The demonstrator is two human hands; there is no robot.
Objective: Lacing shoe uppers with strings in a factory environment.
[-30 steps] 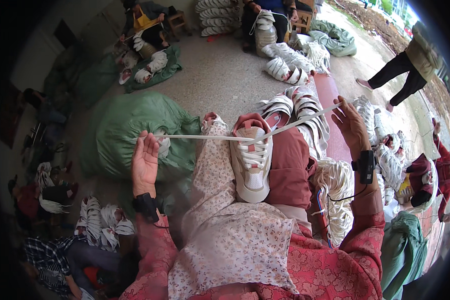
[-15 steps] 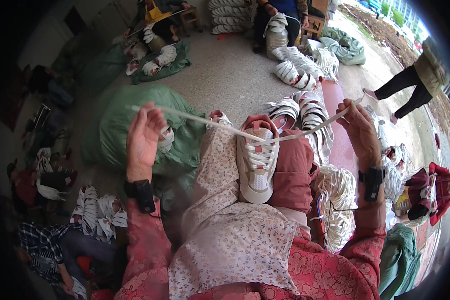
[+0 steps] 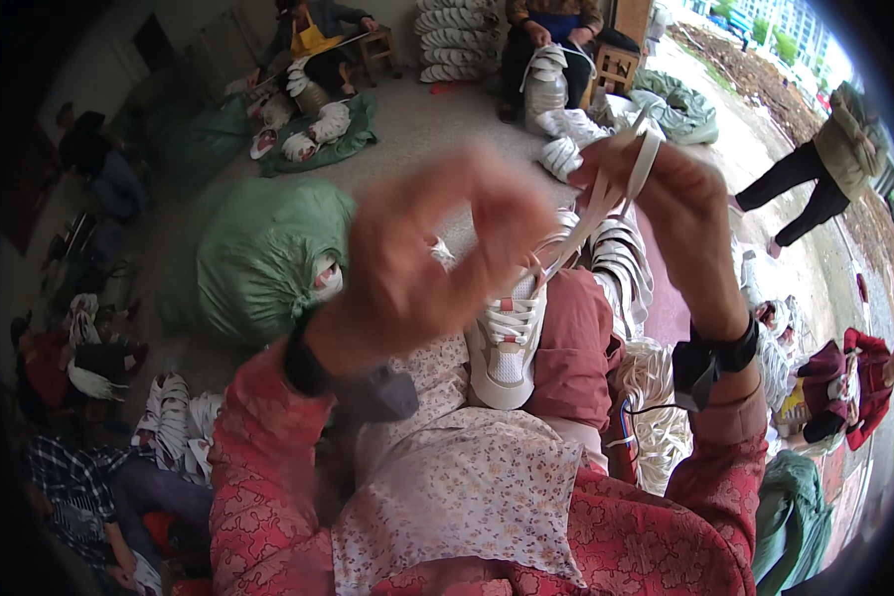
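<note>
A white and beige sneaker [image 3: 500, 372] with a pinkish lining lies between my thighs, its toe toward me. Its white shoelace [image 3: 644, 167] is threaded across the tongue and runs up from the collar to my right hand [image 3: 670, 194]. That hand is closed on the lace, and a loop of it hangs over the fingers. My left hand [image 3: 422, 248] is raised beside the lace, in front of the sneaker's upper part. Motion smears its fingers; thumb and forefinger curve with a gap between them, and whether they hold lace is unclear.
A floral apron [image 3: 457, 497] covers my lap. A tied green sack [image 3: 258, 263] stands on the left. White shoelace bundles [image 3: 661, 427] lie by my right thigh, with stacked shoe uppers [image 3: 621, 273] beyond. Several people sit working around, and one person [image 3: 824, 169] stands at right.
My left hand has swung right and up, from far left of the sneaker to near the right hand. My right hand has moved inward and up, gathering the formerly spread lace ends.
</note>
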